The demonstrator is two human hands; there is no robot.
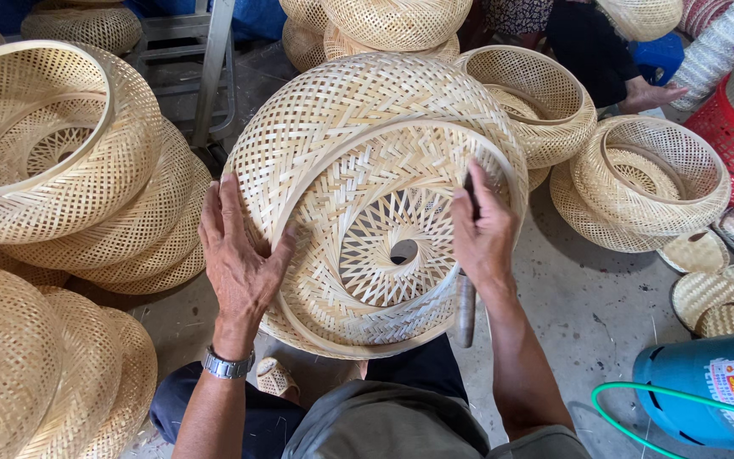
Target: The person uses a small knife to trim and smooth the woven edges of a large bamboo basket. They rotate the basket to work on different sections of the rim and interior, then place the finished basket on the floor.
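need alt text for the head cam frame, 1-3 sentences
Seen from above, a seated person steadies a large round woven bamboo basket on their lap, left hand flat on its outer weave, right hand gripping a slim tool at the inner rim. Stacks of similar baskets surround them on a concrete floor.

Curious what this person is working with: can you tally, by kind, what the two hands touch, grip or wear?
woven basket: 1
handled tool: 1
wristwatch: 1
Total: 3
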